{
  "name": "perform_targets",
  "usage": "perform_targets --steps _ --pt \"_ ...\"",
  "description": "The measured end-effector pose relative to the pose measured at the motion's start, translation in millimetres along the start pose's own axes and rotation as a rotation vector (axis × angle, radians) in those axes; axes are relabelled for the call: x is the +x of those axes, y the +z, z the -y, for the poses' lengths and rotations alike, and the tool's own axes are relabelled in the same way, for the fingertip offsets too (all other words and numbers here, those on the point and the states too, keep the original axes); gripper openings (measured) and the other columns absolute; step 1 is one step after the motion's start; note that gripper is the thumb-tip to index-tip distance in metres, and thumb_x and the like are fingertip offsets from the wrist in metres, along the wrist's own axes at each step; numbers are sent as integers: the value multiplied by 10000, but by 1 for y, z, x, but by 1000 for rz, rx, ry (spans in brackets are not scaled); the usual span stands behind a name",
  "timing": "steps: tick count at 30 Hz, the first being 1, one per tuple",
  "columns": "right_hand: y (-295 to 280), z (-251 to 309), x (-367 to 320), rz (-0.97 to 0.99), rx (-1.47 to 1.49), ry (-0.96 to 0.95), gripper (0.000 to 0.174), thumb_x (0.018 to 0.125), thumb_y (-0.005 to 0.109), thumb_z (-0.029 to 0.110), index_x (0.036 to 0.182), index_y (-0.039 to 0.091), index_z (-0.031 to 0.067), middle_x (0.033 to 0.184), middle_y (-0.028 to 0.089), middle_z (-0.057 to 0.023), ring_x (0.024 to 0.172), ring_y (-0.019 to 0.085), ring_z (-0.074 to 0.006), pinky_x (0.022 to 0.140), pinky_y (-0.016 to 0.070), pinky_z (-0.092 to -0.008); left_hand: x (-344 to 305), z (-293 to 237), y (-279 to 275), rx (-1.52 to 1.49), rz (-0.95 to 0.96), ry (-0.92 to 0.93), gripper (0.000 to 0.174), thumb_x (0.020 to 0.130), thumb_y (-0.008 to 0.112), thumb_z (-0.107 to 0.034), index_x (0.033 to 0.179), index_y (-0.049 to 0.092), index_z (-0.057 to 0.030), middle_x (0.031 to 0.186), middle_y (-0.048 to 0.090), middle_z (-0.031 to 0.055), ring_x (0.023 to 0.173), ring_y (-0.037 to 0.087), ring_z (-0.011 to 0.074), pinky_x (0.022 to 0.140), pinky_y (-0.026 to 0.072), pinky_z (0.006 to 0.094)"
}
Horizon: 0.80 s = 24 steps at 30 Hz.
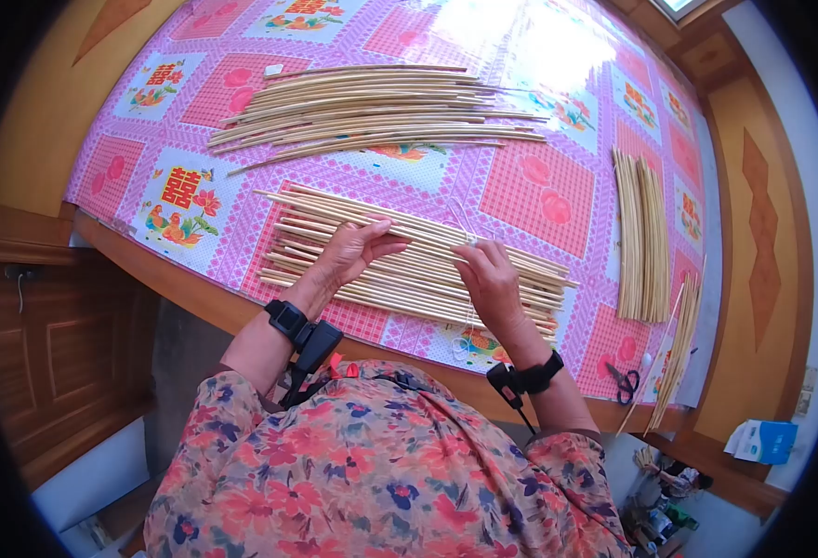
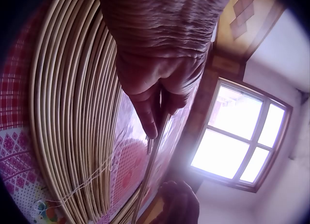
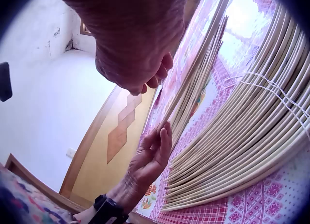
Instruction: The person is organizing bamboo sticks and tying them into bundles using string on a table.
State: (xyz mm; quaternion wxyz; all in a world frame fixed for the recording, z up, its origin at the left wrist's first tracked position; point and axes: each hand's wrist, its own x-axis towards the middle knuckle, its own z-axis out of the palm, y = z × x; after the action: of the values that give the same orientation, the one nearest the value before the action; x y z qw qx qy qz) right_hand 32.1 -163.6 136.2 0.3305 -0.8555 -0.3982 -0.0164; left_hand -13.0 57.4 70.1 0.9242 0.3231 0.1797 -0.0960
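In the head view my left hand (image 1: 358,251) pinches a slender pale stick between thumb and fingers, over a row of similar sticks (image 1: 428,288). That stick (image 3: 192,64) stands raised above the row in the right wrist view. My right hand (image 1: 491,279) has its fingertips curled together at white string (image 1: 466,216) near the stick's right part, pinching it. Two strands of white string (image 3: 278,92) cross the row, and their lower end hangs at the row's near side. My right hand's fingertips are partly hidden in its own wrist view.
A loose pile of sticks (image 1: 362,116) lies farther back on the pink patterned tablecloth (image 1: 539,200). Toward the right are a bundle (image 1: 641,237) and a smaller group of sticks (image 1: 677,353), with dark-handled scissors (image 1: 624,382) by the table's edge.
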Motion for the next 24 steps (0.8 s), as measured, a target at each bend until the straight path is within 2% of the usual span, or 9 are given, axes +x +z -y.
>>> perform_targets --steps 1,3,5,10,14,19,21,23,24 --pt "1 -2 9 -102 -209 -163 214 732 595 73 937 540 46 829 544 -90 788 535 -259 699 431 -352 1 1 1 1 2 -10 174 837 529 -88 935 561 53 908 603 177 877 603 280 786 528 329" --pt "14 -17 9 -94 -252 -156 250 720 592 92 960 535 50 850 542 -82 846 521 -248 739 412 -369 2 2 3 2 -1 -19 174 837 528 -86 936 562 53 906 604 175 873 604 279 786 527 330" --pt "23 -29 6 75 -274 -115 248 747 570 113 981 529 45 869 544 -92 825 527 -254 718 414 -375 5 3 4 -15 12 -29 172 837 528 -84 936 562 52 897 604 169 870 605 278 786 526 331" --pt "27 -35 0 39 -304 -137 192 770 551 117 956 539 71 682 492 -56 647 541 -213 528 431 -321 7 9 5 -7 8 -52 156 835 531 -84 932 564 34 881 603 142 859 606 263 790 525 335" --pt "25 -46 -8 60 -241 -96 195 768 550 108 960 540 82 687 494 -62 640 540 -221 532 435 -332 14 20 7 -18 36 -73 155 840 524 -83 935 554 35 879 598 143 872 601 271 793 521 340" --pt "28 -79 -5 51 -265 -65 184 765 548 100 949 543 95 690 499 -71 616 540 -238 519 436 -347 28 28 9 68 5 -195 275 859 518 -209 948 526 52 873 588 163 840 596 257 760 519 332" --pt "31 -95 2 48 -260 -61 160 769 548 109 928 544 98 687 497 -72 614 538 -240 519 436 -349 29 30 8 250 -42 -246 294 855 519 -237 950 538 41 890 588 130 835 593 231 747 506 310" --pt "37 -108 10 31 -262 -74 143 771 549 115 913 544 102 686 497 -71 622 539 -240 531 439 -352 28 30 2 1271 72 310 244 838 536 -203 959 553 7 901 584 108 796 590 208 700 494 307" --pt "39 -111 13 54 -252 -81 143 770 553 116 913 545 107 684 496 -71 633 538 -240 546 436 -355 27 31 1 1385 65 421 206 807 552 -154 968 568 -27 947 574 94 832 569 220 751 463 330"
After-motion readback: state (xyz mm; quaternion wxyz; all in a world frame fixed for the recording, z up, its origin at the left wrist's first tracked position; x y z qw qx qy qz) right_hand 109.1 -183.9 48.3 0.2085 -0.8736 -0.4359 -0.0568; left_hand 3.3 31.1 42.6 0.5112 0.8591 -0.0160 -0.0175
